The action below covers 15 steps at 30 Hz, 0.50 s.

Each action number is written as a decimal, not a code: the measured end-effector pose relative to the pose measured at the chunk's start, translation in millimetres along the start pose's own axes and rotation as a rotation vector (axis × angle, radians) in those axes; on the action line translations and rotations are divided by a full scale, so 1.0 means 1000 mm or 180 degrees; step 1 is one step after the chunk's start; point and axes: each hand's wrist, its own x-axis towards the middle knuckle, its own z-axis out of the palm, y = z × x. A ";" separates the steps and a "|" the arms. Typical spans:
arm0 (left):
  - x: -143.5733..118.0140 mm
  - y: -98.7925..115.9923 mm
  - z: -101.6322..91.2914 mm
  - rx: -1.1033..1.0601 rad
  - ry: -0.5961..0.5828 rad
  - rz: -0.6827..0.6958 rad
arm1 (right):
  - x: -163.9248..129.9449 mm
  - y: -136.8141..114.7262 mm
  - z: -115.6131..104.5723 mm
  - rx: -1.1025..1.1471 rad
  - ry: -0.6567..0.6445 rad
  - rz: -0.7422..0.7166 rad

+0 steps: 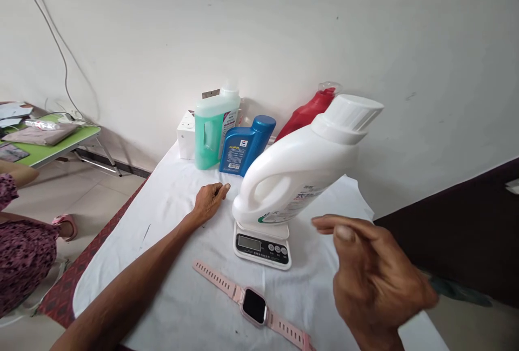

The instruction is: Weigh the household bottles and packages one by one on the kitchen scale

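A large white detergent bottle (300, 161) with a white cap and a looped handle stands on a small white kitchen scale (263, 245). Its display is dark and unreadable from here. My left hand (211, 200) rests on the cloth just left of the bottle, fingers curled in and nothing visible in them. To the right of the scale, apart from the bottle, my right hand (373, 270) is raised with the index finger stretched out and the thumb beside it, holding nothing. A pink-strapped smartwatch (254, 306) lies face up in front of the scale.
Behind stand a green-liquid bottle (207, 137), a blue bottle (243, 148), a white box (186, 137) and a red bottle (306, 113) against the wall. White cloth (170, 243) covers the table. At left, another person's patterned clothing (26, 256) shows near a green folding table (77, 136).
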 end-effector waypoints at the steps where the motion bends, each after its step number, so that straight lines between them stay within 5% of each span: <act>1: 0.000 0.000 0.000 0.0002 -0.0002 0.0000 | -0.004 -0.018 0.004 0.0237 -0.0267 0.0064; 3: 0.000 -0.001 -0.001 0.0007 -0.0001 0.0002 | -0.011 -0.043 0.018 0.0736 -0.0918 0.0581; 6: 0.001 -0.002 -0.001 0.0016 -0.0006 0.0000 | -0.014 -0.060 0.050 0.1214 -0.1303 0.1042; 11: 0.003 -0.005 -0.001 0.0037 -0.0020 0.0042 | -0.003 -0.070 0.097 0.1822 -0.0849 0.1212; 15: 0.002 -0.005 -0.002 0.0020 -0.0016 0.0071 | 0.001 -0.072 0.108 0.1666 -0.0317 0.1329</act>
